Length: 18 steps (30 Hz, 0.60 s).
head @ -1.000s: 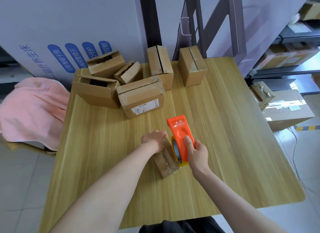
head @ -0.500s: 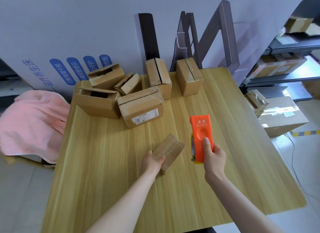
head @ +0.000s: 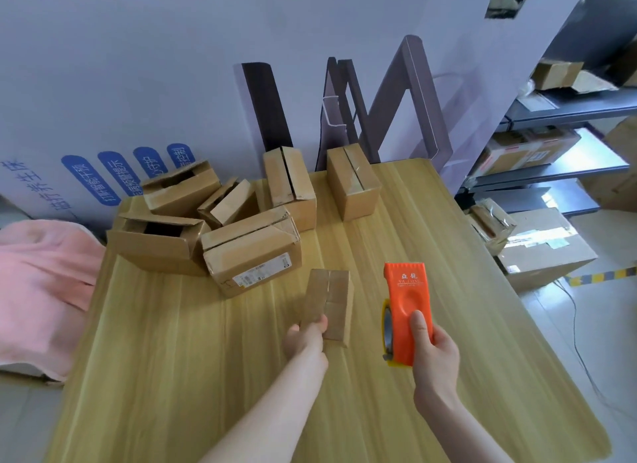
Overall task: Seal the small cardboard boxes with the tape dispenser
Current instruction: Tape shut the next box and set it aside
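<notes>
- While the left hand [head: 306, 337] pinches the near end of the small cardboard box [head: 329, 300], thumb on top, the box lies on the wooden table [head: 172, 376] with its flaps folded down.
- A line runs down the middle of its top where the flaps meet. The near part looks a bit shiny, maybe from tape, but I cannot tell for sure.
- The right hand [head: 436, 352] is wrapped round the orange tape dispenser [head: 408, 307], thumb pressed on its top. It is held just to the right of the box and does not touch it.
- I think this box is being worked on and most of the job is left, since many boxes wait at the back.
- Two open boxes [head: 158, 242] [head: 181, 187] show dark insides, and nothing can be seen in them.
- A little tilted box [head: 229, 202] sits between them with a flap up.
- The box with a white label [head: 251, 252] has its flaps down.
- Two tall boxes [head: 291, 183] [head: 353, 180] stand by the wall, each with a dark slit along the top, so they look shut but not sealed.
</notes>
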Available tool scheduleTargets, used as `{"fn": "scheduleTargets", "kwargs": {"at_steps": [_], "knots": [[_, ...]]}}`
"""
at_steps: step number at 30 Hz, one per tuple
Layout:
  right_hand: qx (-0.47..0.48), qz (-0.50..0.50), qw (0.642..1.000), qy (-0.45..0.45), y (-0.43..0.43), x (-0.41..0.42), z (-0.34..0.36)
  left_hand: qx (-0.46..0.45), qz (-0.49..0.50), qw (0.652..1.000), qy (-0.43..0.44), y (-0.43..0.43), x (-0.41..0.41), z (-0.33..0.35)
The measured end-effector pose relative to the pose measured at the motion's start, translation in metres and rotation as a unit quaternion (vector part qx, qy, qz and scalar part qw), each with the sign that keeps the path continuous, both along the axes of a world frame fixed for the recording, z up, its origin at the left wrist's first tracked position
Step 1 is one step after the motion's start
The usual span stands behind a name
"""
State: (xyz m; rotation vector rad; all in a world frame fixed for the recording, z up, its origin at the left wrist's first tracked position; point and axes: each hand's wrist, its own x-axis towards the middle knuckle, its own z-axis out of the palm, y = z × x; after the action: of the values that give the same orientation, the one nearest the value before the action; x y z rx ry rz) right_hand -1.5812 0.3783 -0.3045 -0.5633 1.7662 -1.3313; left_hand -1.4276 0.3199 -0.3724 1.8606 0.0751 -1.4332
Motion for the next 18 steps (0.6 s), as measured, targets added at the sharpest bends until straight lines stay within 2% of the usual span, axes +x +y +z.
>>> {"fn": "scheduleTargets", "kwargs": {"at_steps": [4,8,15,18], "knots": [[0.009,0.028,0.999,-0.017,-0.034,-0.023,-0.002,0.0,0.032,0.999,-0.025,-0.041,-0.026,0.011],[0.005,0.054,0.998,-0.024,-0.069,-0.05,-0.002,0.0,0.011,0.996,-0.09,-0.092,-0.055,0.018],[0.037,0.089,0.995,-0.033,-0.119,-0.089,-0.012,0.002,0.132,0.988,-0.075,-0.175,-0.096,0.024],[0.038,0.108,0.993,-0.033,-0.134,-0.098,-0.014,-0.004,0.144,0.986,-0.089,-0.198,-0.105,0.024]]}}
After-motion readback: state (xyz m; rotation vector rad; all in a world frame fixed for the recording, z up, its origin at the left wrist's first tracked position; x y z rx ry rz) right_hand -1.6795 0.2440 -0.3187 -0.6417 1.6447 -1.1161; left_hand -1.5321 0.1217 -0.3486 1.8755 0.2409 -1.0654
